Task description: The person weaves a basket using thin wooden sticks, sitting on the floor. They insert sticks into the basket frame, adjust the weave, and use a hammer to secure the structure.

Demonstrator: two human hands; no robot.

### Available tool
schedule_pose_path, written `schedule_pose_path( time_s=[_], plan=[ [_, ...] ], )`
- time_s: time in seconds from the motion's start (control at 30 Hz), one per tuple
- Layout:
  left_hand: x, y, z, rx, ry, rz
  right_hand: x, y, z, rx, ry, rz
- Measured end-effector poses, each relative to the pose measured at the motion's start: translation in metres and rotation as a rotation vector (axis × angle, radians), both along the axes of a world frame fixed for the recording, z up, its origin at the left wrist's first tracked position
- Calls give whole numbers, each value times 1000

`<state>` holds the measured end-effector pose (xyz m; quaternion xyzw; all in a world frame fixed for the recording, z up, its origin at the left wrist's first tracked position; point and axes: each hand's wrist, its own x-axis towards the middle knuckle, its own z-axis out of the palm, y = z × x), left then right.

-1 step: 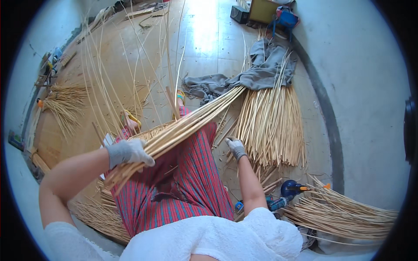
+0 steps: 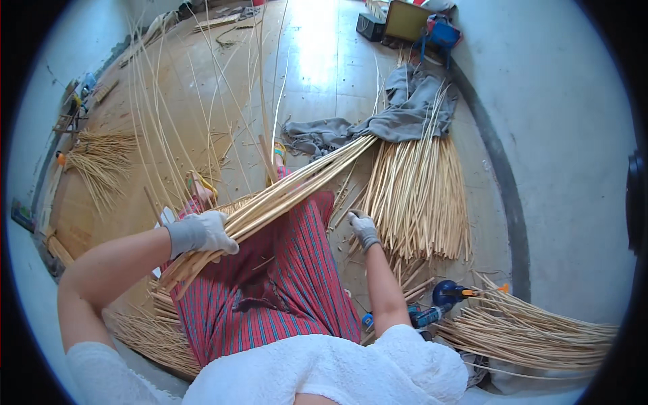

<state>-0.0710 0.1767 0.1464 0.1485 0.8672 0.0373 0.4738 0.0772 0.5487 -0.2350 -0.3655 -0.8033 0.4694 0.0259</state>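
Here, the left hand (image 2: pixel 208 233) clasps a cane bundle (image 2: pixel 290 195) slanting away toward the right edge of the floor (image 2: pixel 314 98), the right hand (image 2: pixel 365 229) half-curled nearby, contents unclear.

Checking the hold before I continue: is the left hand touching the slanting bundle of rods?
Touching. The head view shows the gloved left hand closed around the bundle of rods near its lower-left end.

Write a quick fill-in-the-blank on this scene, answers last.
1. The left hand and right hand both wear ____.
2. The stick bundle is gripped by the ____ hand.
3. The cloth draped over the stick pile is coloured ____.
4. The striped garment is mainly ____ in colour.

Missing words: gloves; left; grey; red.
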Motion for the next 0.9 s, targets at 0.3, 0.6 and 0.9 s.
schedule_pose_path(
  time_s=[0.3,0.6,0.9],
  plan=[
    [142,-225,82,168,-658,164,-30,-158,156,-1713,907,-210],
    [148,-620,34,-144,1060,176,-45,-394,237,-2078,594,277],
    [155,-740,-115,955,1049,978,6,-417,359,-1430,1108,1205]
  ],
)
